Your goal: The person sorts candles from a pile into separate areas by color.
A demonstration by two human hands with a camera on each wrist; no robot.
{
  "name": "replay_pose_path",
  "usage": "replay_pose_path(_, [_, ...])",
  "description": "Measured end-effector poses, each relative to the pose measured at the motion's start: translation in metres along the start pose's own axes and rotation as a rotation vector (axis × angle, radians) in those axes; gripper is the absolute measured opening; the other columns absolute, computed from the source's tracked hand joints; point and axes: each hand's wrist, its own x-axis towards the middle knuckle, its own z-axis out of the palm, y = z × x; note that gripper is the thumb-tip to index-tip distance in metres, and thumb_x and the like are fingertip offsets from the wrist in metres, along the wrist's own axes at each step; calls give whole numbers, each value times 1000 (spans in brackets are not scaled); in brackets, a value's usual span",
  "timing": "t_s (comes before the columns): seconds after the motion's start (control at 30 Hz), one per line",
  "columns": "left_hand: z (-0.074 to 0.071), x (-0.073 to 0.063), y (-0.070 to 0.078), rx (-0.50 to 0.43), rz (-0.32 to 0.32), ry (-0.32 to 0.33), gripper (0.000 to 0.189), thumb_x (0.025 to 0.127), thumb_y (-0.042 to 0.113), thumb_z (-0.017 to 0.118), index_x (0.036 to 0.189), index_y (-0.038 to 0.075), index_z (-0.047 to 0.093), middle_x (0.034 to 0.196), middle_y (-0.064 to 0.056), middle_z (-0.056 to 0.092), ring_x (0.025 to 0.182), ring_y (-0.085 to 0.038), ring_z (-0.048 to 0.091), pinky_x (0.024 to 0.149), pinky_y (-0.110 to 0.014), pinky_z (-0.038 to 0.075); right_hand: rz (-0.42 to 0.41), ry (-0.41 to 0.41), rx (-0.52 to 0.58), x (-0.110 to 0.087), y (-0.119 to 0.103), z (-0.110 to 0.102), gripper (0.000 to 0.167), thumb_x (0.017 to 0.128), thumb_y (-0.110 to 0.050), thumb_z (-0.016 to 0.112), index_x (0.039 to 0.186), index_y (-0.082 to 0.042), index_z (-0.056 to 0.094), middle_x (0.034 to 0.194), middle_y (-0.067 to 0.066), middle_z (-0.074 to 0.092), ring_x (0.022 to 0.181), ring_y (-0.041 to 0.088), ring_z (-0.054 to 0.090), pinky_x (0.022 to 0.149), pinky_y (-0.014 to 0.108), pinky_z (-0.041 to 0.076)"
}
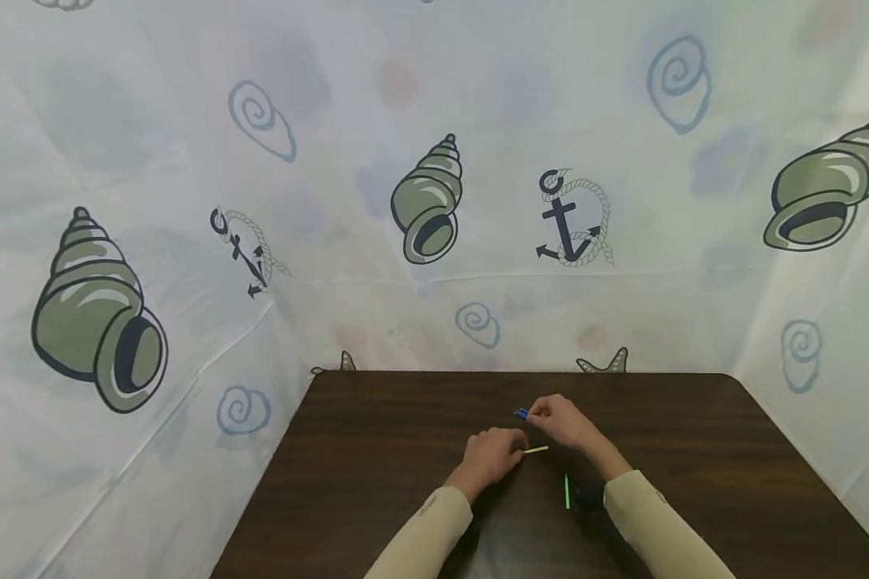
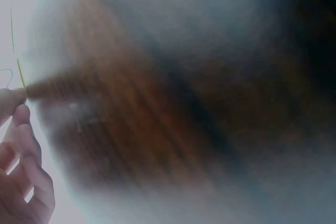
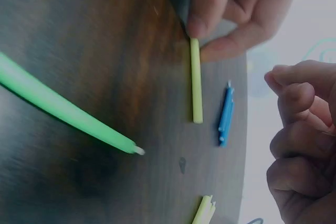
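My left hand (image 1: 491, 456) pinches one end of a thin yellow candle (image 3: 196, 85) between thumb and index finger, low over the brown table (image 1: 376, 482). The candle's other end points away from the fingertips. In the left wrist view the fingers (image 2: 27, 140) and candle show at the left edge. My right hand (image 1: 565, 422) is farther forward, near small blue candles (image 3: 226, 116) lying side by side. Its fingers are curled in the right wrist view, apart from the blue candles there, and nothing shows between them.
A green candle (image 1: 567, 492) with a pale wick lies on the table nearer me, between the forearms. More yellow candles (image 3: 203, 211) lie at the bottom of the right wrist view. A white sheet (image 1: 348, 314) printed with shells and anchors hangs behind and beside the table.
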Motion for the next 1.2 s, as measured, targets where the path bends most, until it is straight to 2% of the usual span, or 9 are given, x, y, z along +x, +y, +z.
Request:
replay_pose_path(0.13, [1, -3, -2, -6, 12, 21, 9, 104, 35, 74, 112, 34, 77, 101, 12, 77, 77, -13, 67, 69, -38, 49, -20, -46, -10, -13, -9, 10, 14, 105, -15, 66, 100, -9, 78, 90, 3, 71, 74, 14, 57, 67, 32, 50])
replay_pose_path(0.23, [1, -5, -1, -25, 8, 28, 7, 104, 35, 74, 110, 33, 77, 100, 11, 77, 77, -13, 66, 70, -38, 50, 21, -74, -28, -22, -14, 15, 9, 104, -15, 70, 99, -12, 77, 92, 1, 71, 76, 16, 59, 68, 36, 51])
replay_pose_path(0.33, [0, -7, -2, -54, -7, 28, 4, 103, 35, 75, 105, 31, 76, 99, 10, 76, 76, -13, 64, 71, -39, 50, 85, -80, -91, -29, -18, 19, 4, 101, -19, 76, 98, -17, 75, 94, -2, 71, 80, 16, 62, 71, 41, 54])
replay_pose_path(0.53, [-3, -12, -3, -92, -22, 14, 4, 103, 31, 75, 100, 30, 74, 92, 9, 72, 68, -13, 57, 67, -38, 48, 145, -77, -222, -38, -22, 21, 7, 98, -20, 80, 96, -20, 74, 90, -4, 69, 78, 16, 61, 72, 45, 54])
replay_pose_path(0.8, [-6, -14, -2, -111, -46, -11, 5, 105, 31, 73, 100, 31, 73, 93, 7, 71, 67, -14, 55, 68, -40, 49, 147, -74, -235, -39, -17, 26, 13, 97, -16, 79, 87, -19, 71, 79, -5, 65, 69, 15, 58, 65, 38, 49])
replay_pose_path(1.0, [-4, -12, -4, -119, -60, -19, 6, 105, 33, 72, 99, 33, 72, 96, 8, 72, 69, -14, 57, 72, -43, 50, 157, -112, -218, -35, -15, 28, 15, 98, -13, 77, 84, -17, 72, 75, -5, 65, 66, 14, 57, 63, 34, 47])
replay_pose_path(1.2, [-3, -9, -4, -131, -53, -20, 5, 106, 32, 71, 101, 31, 73, 95, 8, 71, 70, -13, 57, 70, -41, 50, 148, -137, -226, -33, -18, 25, 17, 97, -9, 75, 81, -16, 69, 70, -2, 60, 62, 15, 54, 60, 32, 42])
